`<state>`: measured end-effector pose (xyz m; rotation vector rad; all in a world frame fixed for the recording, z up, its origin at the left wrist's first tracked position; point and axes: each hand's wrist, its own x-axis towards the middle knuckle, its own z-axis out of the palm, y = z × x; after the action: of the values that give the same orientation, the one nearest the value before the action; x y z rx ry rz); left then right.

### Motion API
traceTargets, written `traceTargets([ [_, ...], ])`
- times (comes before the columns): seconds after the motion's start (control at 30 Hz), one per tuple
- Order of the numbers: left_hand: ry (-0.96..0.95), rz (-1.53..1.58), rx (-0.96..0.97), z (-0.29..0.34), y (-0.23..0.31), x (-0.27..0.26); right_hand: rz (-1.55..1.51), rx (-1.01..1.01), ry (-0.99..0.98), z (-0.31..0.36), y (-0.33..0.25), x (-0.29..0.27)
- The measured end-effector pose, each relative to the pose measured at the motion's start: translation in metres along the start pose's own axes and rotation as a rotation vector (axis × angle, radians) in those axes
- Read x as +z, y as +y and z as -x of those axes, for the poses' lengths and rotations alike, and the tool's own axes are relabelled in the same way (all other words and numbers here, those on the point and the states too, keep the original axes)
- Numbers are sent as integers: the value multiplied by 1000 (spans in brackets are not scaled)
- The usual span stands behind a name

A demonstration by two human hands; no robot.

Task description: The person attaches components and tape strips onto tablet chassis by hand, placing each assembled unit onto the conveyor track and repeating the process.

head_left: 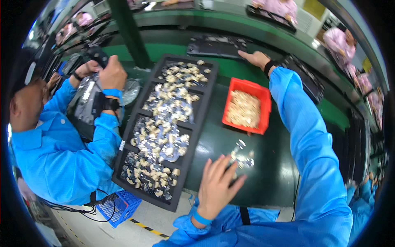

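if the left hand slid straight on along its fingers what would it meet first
Most likely the small loose pieces on the dark green table, just ahead of the left hand, with the red bin beyond; whether it hovers above them is unclear.

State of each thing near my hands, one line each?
Red plastic bin: upright, holding many small pale parts
Black plastic compartment tray: uncovered, loaded with mixed small parts
Small loose shiny and pale parts: scattered on dark green bench top
Black flat rectangular unit: lying flat
Left hand: open, fingers spread beside loose parts; contact unclear
Right hand: at unit's right end; grip unclear
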<state>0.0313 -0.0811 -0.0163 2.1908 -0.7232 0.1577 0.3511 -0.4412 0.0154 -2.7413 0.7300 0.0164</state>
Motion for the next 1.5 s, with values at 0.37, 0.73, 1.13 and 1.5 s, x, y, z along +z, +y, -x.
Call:
traceTargets([
  [0.37,26,96,17,11,4,1,-1218,-33,-212,-73,5,-38],
  [0.73,143,131,-46,-3,0,-12,-978,-51,539,342,193,-159],
  [1.13,-5,-64,101,-10,-3,-11,-908,232,589,539,263,-7],
  [1.5,-68,-95,209,-39,-8,2,-308,-413,383,473,64,3],
])
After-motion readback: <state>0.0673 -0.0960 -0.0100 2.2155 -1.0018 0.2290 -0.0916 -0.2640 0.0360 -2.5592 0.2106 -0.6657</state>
